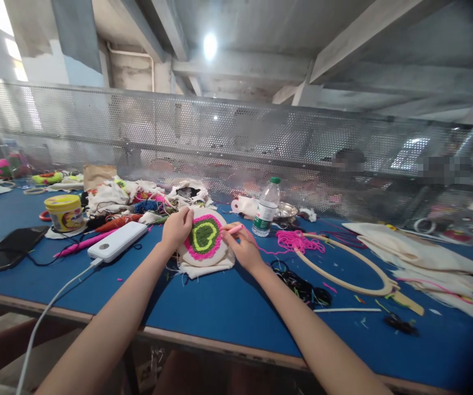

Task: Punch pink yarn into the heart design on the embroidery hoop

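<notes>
The hoop (204,237) lies flat on the table (220,307), straight ahead between both hands. The left hand (177,227) curls over its left rim, gripping it. The right hand (242,246) pinches a pink needle (233,229) at the right rim, the tool's length pointing left across the heart.

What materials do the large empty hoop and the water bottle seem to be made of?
Large hoop: probably wood or bamboo, with a pale tan, matte, thin bent band. Water bottle: clear plastic, see-through and glossy, with a green cap and a printed label.
</notes>
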Tool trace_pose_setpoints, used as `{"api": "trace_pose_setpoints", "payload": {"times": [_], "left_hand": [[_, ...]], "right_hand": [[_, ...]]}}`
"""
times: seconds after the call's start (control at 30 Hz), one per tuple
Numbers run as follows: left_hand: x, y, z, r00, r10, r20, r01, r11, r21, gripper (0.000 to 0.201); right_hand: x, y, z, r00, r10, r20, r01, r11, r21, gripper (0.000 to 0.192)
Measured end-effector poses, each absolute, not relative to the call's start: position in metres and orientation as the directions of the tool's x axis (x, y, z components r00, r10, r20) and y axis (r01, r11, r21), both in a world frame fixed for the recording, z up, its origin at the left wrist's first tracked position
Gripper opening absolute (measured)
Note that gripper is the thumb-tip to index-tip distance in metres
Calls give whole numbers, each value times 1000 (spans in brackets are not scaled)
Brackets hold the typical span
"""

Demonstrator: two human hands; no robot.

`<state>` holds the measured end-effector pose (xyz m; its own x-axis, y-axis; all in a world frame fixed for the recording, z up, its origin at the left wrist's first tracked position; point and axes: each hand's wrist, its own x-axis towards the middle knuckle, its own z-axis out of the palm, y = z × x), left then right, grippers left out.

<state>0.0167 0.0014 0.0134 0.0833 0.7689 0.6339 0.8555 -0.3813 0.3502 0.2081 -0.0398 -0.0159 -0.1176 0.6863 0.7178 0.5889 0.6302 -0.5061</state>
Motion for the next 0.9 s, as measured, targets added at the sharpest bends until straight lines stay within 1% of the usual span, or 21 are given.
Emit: {"api": "trace_pose_setpoints", "payload": {"times": [0.07,0.13,0.37,0.6,0.7,0.9], "left_hand": [[17,1,14,90,776,624,860,-377,345,33],[18,-1,14,93,771,629,862,-379,336,33],[18,-1,15,95,767,634,869,-375,322,33],[18,0,13,82,777,624,862,-370,347,33],[18,-1,15,87,769,634,853,-386,352,33],[19,-3,17,91,775,625,855,-382,351,33]], "right_hand": [[209,-42,-14,-51,725,687,563,589,-580,30],[210,-43,-12,-6,743,669,544,564,-621,32],[209,-42,-9,113,741,662,512,527,-678,35],[208,-38,-12,204,795,572,309,502,-808,38],[207,-39,-12,215,801,559,234,513,-826,36],[206,-41,-12,211,778,592,248,543,-802,35]]}}
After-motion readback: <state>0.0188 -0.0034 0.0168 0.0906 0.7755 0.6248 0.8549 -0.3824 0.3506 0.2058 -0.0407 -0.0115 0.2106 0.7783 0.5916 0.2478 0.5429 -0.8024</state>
